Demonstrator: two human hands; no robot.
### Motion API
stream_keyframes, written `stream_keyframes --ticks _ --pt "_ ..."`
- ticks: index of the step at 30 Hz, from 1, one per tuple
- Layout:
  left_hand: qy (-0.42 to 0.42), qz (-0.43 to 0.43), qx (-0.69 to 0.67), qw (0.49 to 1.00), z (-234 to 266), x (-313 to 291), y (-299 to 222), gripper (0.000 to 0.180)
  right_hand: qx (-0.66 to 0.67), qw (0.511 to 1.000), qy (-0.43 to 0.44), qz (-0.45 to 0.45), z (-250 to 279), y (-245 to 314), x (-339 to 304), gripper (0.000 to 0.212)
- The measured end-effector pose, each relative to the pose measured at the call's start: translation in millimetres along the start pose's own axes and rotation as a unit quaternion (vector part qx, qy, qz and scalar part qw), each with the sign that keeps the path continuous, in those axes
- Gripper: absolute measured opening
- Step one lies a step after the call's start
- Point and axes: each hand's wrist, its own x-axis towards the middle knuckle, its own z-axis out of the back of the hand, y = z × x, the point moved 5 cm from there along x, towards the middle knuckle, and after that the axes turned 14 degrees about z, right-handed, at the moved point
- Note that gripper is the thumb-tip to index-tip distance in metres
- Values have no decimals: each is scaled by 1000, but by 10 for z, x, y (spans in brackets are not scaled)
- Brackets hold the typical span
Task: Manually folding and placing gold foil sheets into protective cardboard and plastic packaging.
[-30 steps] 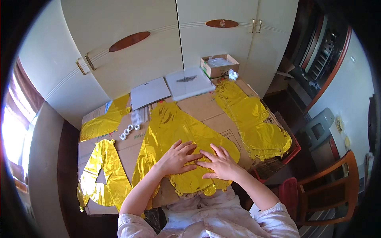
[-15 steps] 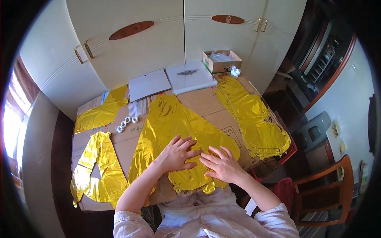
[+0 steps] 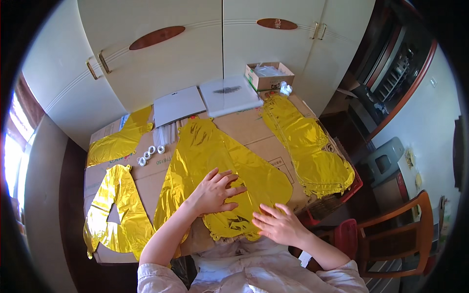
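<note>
A large flat gold foil balloon (image 3: 215,151) lies in the middle of the cardboard-covered table, its lower part creased and shiny. My left hand (image 3: 215,192) rests on its lower middle, fingers spread and palm down. At the balloon's lower right edge is my right hand (image 3: 281,224), fingers apart and holding nothing; whether its fingertips touch the foil I cannot tell. To the left lies a flat gold foil balloon shaped like a letter A (image 3: 122,195). More flat gold foil lies as a stack (image 3: 317,151) on the right and a piece (image 3: 117,144) at the far left.
Several small white rolls (image 3: 149,154) sit beside thin clear strips (image 3: 163,134). At the back are a white sheet (image 3: 179,106), a clear plastic sheet (image 3: 229,97), an open box (image 3: 269,75) and crumpled white paper (image 3: 286,88). A wooden chair (image 3: 395,234) stands at right.
My right hand has slid down and slightly right, away from my left hand, toward the balloon's near edge. The near edge's foil looks flatter. My left hand stays almost in place.
</note>
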Motion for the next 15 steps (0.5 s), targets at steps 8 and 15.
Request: stream_keyframes --ticks 8,15 --pt "2 -4 11 1000 -22 21 1 52 264 828 -351 -348 -504 258 -989 33" --pt "7 -3 -3 1000 -37 7 30 50 659 495 -346 -448 -880 315 -871 23"
